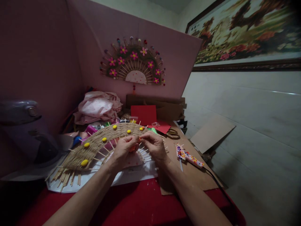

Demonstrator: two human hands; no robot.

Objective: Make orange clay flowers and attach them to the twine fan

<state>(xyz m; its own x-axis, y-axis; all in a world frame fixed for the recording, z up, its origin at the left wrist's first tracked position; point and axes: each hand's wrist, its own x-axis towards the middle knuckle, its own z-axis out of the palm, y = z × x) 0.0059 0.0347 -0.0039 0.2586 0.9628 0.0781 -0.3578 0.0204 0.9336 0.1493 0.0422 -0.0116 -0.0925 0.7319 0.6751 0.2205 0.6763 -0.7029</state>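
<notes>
My left hand point(127, 149) is closed around a small orange lump point(133, 148) that looks like modelling clay. The fingertips of my right hand point(154, 147) meet those of the left in a pinch, on a tiny orange bit point(140, 139). Both hands are over a fan-shaped craft piece of wooden sticks wound with brown twine point(94, 150). Several yellow oval dots point(104, 139) sit on the twine band. At the fan's base is a pale half-circle with pink dots point(131, 160), partly covered by my left hand.
A flower-patterned glue gun point(188, 156) with a black cord lies on cardboard point(170, 174) at right. Scissors point(173, 134) and red paper point(144, 115) are behind. Pink cloth point(98, 105) is heaped at back left. A finished fan point(135, 64) hangs on the pink panel. Loose sticks point(67, 177) stick out at left.
</notes>
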